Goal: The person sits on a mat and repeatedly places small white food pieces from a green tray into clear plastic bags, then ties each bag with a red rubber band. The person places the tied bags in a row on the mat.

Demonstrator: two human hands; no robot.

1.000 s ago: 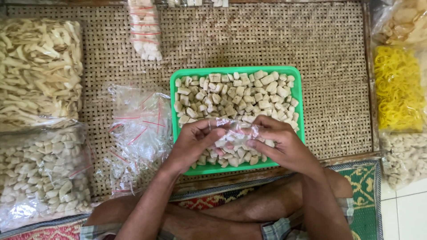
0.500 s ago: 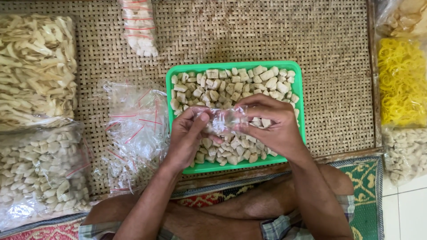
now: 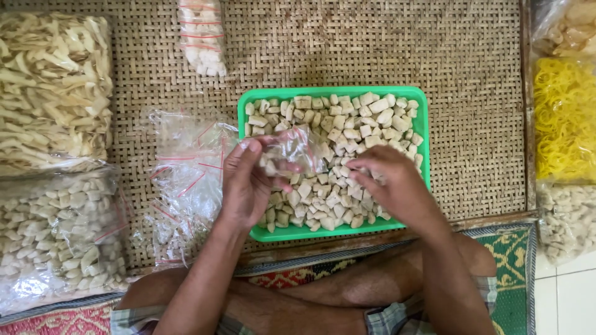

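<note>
A green plastic tray lies on a woven mat and is filled with several pale beige cracker pieces. My left hand holds a small clear plastic bag with a few pieces in it, above the tray's left part. My right hand reaches down into the pieces at the tray's right middle, fingers curled among them; whether it grips any is hidden.
A pile of empty clear bags with red strips lies left of the tray. Large bags of pale snacks sit at far left, small filled bags at top, yellow noodle-like snacks at right. My crossed legs are below.
Both hands held the small bag together over the tray. Now my right hand has let go and moved right into the pieces; my left hand keeps the bag.
</note>
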